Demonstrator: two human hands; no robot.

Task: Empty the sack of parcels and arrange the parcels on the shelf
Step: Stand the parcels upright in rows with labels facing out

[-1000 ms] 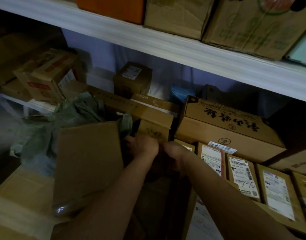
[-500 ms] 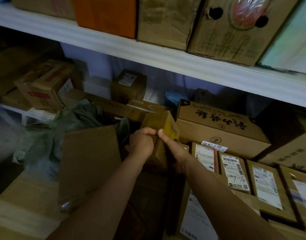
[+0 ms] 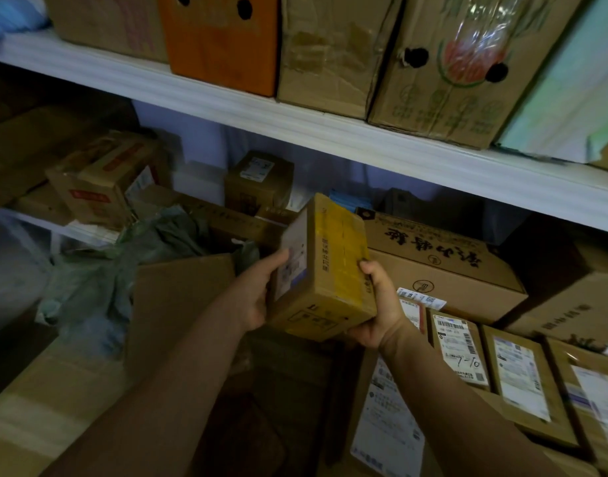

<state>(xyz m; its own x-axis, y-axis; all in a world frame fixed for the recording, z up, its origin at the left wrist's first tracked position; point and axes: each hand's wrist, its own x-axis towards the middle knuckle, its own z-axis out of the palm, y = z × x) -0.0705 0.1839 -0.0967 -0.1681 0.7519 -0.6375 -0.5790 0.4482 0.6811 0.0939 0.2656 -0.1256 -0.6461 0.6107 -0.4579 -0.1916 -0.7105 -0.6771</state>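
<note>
A small cardboard parcel (image 3: 325, 270) with yellow tape is held in the air in front of the lower shelf. My left hand (image 3: 258, 294) grips its left, labelled side. My right hand (image 3: 378, 311) grips its right lower corner from beneath. The crumpled green sack (image 3: 123, 266) lies to the left, partly behind a plain cardboard box (image 3: 178, 311). A row of labelled parcels (image 3: 516, 376) stands on edge at the lower right.
A white shelf board (image 3: 330, 132) runs across above, loaded with large cartons (image 3: 461, 63) and an orange box (image 3: 220, 39). A big printed carton (image 3: 443, 266) sits right of the held parcel. Smaller boxes (image 3: 258, 180) and a taped box (image 3: 99, 180) stand at the back.
Both hands pulled the yellow-taped parcel up out of the gap between the boxes and raised it, turning its labelled side to the left. The view tilted upward.
</note>
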